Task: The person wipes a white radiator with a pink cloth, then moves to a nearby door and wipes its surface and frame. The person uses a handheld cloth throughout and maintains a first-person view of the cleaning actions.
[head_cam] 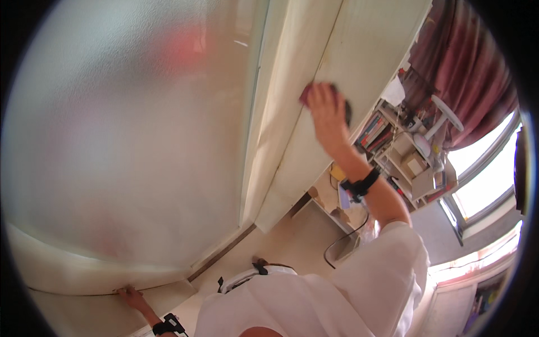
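Observation:
My right hand (328,111) presses a dark red cloth (306,93) against the pale door casing (353,54), over a long dark seam. A darker patch shows past the fingers on the far side; I cannot tell if it is part of the cloth. Low on the left, my left hand (132,297) rests with its fingertips on the pale frame (88,314), beside a dark groove. Between the two hands stands a large frosted glass panel (139,160), with blurred red patches behind it or reflected in it.
Beyond the casing are a desk (322,196), a small shelf with books (374,130) and a white desk lamp (446,113). A dark red curtain (467,71) hangs by a bright window (484,172). A black cable (337,242) droops from the desk.

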A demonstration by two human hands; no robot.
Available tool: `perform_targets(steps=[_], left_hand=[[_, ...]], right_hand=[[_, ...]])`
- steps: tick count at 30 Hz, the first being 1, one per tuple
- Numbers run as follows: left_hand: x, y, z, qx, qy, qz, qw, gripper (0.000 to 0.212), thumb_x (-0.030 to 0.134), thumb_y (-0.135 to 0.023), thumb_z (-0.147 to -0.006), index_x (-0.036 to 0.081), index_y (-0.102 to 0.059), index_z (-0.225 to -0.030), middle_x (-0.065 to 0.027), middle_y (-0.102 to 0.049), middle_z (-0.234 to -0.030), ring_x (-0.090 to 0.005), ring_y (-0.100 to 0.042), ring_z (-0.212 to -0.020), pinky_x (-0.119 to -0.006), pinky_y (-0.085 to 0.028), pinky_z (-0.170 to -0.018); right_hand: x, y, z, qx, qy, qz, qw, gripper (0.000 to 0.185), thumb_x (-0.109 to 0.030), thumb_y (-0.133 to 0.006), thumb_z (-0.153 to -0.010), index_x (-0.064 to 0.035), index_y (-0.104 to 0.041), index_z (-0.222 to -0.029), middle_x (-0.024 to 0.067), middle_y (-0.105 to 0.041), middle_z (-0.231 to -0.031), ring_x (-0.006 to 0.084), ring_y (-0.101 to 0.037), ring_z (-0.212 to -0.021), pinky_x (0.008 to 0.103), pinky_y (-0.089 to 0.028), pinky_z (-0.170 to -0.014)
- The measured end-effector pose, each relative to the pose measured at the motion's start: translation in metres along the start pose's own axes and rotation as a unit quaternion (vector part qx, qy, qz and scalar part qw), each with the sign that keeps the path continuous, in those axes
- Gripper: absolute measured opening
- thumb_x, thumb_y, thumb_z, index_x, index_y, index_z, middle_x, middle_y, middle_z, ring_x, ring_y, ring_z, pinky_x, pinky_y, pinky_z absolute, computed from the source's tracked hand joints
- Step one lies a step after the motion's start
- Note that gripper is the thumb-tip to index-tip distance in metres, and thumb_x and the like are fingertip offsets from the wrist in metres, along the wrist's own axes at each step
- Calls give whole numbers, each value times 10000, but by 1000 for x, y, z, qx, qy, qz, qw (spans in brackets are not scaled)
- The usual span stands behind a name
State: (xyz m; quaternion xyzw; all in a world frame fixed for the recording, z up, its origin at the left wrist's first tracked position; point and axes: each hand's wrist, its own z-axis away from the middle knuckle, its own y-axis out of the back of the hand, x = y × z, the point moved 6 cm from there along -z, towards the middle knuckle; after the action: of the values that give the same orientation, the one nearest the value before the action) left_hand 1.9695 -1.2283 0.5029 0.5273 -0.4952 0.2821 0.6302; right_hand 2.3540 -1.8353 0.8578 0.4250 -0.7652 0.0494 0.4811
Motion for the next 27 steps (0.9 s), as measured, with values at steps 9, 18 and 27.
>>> perform_targets(steps=[9, 18, 27], left_hand=[[-10, -9, -14, -77, -24, 9, 997, 342, 51, -424, -849, 36, -389, -1188, -103, -536, -836, -141, -420, -416, -258, -353, -381], [-12, -20, -14, -81, -20, 20, 996, 261, 51, -425, -858, 67, -376, -1114, -81, -496, -724, -139, -407, -389, -266, -323, -346], [-19, -8, -19, -96, -20, -33, 995, 299, 56, -429, -877, 33, -369, -1169, -97, -523, -734, -142, -437, -412, -264, -357, -403]], right_hand=[[5, -13, 11, 109, 62, -101, 987, 448, -131, -491, -788, -153, -497, -1236, 32, -488, -1281, 212, -388, -1246, 447, -287, -1014], [190, 91, -83, 318, -102, -12, 943, 359, -130, -561, -830, -79, -518, -1183, 119, -510, -1242, 269, -417, -1232, 459, -270, -1045], [-43, -31, 60, 28, 140, -162, 976, 497, -151, -506, -769, -125, -497, -1265, 33, -424, -1369, 212, -323, -1320, 414, -202, -1104]])
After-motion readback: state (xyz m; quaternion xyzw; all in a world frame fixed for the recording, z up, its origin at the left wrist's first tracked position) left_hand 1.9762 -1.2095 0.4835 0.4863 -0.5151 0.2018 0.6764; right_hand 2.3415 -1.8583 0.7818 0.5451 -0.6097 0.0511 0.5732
